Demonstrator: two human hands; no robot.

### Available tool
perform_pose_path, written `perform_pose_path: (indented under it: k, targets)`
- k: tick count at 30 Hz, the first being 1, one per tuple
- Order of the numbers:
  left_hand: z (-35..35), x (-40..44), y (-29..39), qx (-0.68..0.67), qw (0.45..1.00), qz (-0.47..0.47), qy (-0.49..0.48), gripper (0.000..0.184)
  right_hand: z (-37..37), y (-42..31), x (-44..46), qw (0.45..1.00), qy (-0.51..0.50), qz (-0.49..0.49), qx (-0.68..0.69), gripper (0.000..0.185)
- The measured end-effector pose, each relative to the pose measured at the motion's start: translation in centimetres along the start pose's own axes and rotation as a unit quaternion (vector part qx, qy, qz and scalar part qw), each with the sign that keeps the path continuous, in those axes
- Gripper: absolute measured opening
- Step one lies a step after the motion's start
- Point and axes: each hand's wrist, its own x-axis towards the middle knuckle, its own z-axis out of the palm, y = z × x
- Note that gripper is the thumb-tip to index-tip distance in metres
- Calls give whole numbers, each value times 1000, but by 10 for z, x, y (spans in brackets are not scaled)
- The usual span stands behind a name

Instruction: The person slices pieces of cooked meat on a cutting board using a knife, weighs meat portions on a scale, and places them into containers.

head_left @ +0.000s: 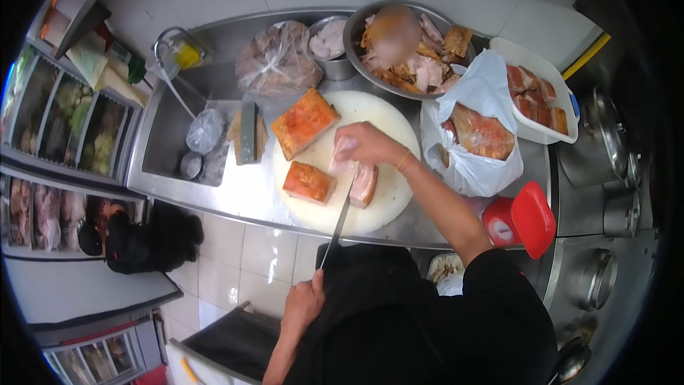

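Observation:
My left hand [305,303] is wrapped round the handle of a long knife [338,227] at the front edge of the counter. The blade points away from me, its tip between two pieces of pork on a round white cutting board [392,117]. My right hand [367,144] is closed on a pale pork piece [343,157]. Close beside it lies a cut pork piece [363,187]. Two larger blocks of pork with orange-brown skin, a far block [305,122] and a near block [309,183], rest on the board's left side.
Left of the board are a sharpening stone [248,133], bagged meat [278,57] and a sink [171,164]. Behind stands a metal bowl [351,46] of meat. To the right are a plastic-bagged roast [481,132], a white tub [563,75] and red scale [501,221]. A person [142,239] crouches by the fridge.

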Motion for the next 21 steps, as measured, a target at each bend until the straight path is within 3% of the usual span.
perform_pose_path:
  k: [2, 3, 4, 5, 6, 7, 9, 10, 11, 13, 15, 17, 21]
  targets:
    - [-1, 2, -3, -7, 1000, -6, -10, 69, -28, 11, -2, 989, 41, 32, 139, 22]
    - [-2, 3, -3, -20, 1000, -3, -8, 69, -45, 23, 1, 989, 77, 28, 122, 16]
    - [-2, 3, -4, -32, 999, -2, -7, 69, -65, 13, -1, 972, 134, 42, 188, 15]
    - [-2, 2, -5, -43, 999, -1, -9, 70, -83, 20, -1, 954, 196, 84, 210, 20]
    - [-3, 1, -5, -49, 999, 6, -5, 70, -95, 46, 0, 941, 249, 28, 226, 27]
    - [-5, 0, -4, -55, 998, 9, -4, 70, -106, 31, -8, 940, 301, 93, 134, 41]
    - [-9, -5, -3, -72, 997, 10, 4, 72, -102, 1, -36, 927, 332, 17, -174, 55]
    - [-11, -7, -3, -85, 996, 3, 6, 72, -95, -10, -47, 885, 333, -26, -324, 63]
    - [-13, -8, -2, -97, 995, -3, 9, 72, -86, -16, -56, 953, 168, -54, -246, 82]
    - [-16, -7, -3, -119, 993, -22, 6, 72, -41, -24, -64, 975, -34, -115, -185, 83]
    - [-13, 3, -11, -142, 989, -29, 28, 73, 3, -22, -73, 942, -109, -149, -281, 76]
    - [-15, 10, -11, -163, 985, -39, 40, 75, 26, 1, -61, 961, -155, -114, -200, 52]
    - [-26, 17, -1, -208, 976, -18, 69, 78, 12, -2, -48, 971, -151, 17, -186, 37]
